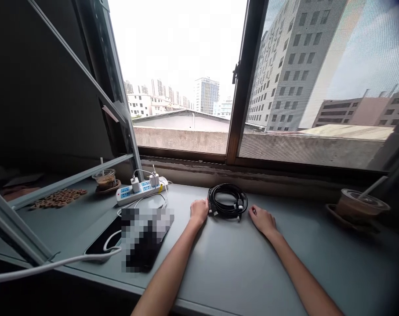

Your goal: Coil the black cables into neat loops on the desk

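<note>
A coil of black cable (223,213) with plug ends lies on the grey-blue tabletop (226,267), below the window. Against its left side rests my left hand (198,211), curled into a fist; whether it touches the cable I cannot tell. My right hand (262,219) lies to the right of the coil, a small gap away, with its fingers folded in. Nothing shows in either hand.
Left of my arm lie two phones or tablets, one partly blurred (143,245), with white charging cables. Behind them sits a white power strip (143,191) with chargers. Plastic drink cups stand at right (362,204) and left (105,177). A metal frame (130,136) rises at left.
</note>
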Available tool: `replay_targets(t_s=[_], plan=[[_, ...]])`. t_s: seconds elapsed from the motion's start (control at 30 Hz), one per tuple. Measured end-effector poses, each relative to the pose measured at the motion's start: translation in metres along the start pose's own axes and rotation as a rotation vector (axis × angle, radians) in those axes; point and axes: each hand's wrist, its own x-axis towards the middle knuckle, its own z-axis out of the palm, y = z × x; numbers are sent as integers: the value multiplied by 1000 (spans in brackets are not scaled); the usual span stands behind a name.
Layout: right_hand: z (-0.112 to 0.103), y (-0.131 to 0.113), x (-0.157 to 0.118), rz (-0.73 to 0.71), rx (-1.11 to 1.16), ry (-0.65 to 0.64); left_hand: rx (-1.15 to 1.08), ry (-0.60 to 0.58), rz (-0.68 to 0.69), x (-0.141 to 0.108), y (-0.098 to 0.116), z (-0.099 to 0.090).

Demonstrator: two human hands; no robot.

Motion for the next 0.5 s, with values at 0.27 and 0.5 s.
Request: replay_targets(t_s=[0.27,0.5], plan=[[-2,-2,-2,5,-8,-17,-170,123,-9,-9,-4,-3],[-6,-4,-2,-5,-34,-26,-404,400,184,-9,6,-6]])
